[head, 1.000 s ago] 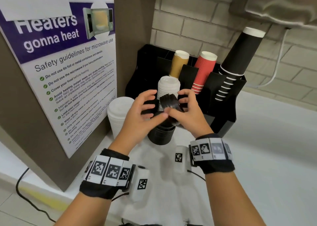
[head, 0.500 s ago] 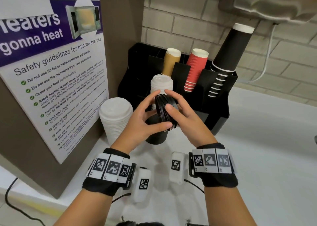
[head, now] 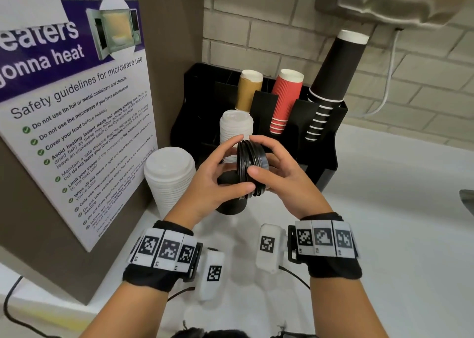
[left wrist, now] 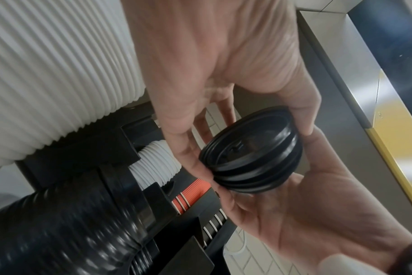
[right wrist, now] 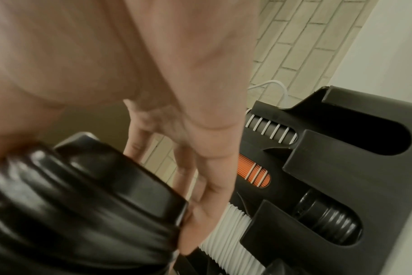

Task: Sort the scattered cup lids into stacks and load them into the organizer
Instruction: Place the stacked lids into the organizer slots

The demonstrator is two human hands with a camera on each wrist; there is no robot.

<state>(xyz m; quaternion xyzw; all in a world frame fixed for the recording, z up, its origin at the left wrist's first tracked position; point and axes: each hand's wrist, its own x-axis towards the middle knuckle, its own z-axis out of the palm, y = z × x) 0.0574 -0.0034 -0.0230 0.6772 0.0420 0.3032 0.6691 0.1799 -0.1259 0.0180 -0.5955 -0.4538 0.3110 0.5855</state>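
A short stack of black lids point(head: 252, 167) stands on edge in the air between my two hands. My left hand point(head: 237, 164) pinches it with thumb below and fingers above. My right hand point(head: 259, 155) grips the other face the same way. The left wrist view shows the lids' hollow underside point(left wrist: 252, 154), the right wrist view their domed tops point(right wrist: 82, 204). Below the hands a tall black lid stack point(head: 230, 205) stands on the counter. A white lid stack point(head: 170, 181) stands to its left. The black organizer point(head: 325, 145) behind holds a narrower white lid stack point(head: 236, 128).
Brown cups point(head: 248, 91), red cups point(head: 286, 99) and black cups point(head: 333, 73) stand in the organizer's back slots. One front slot holds black lids point(right wrist: 327, 219). A poster board point(head: 77, 119) walls off the left. White counter point(head: 397, 235) stretches to the right.
Both hands have closed round the black lids and turned them onto their edge. The lids are now pressed into one neat stack, slightly higher than before.
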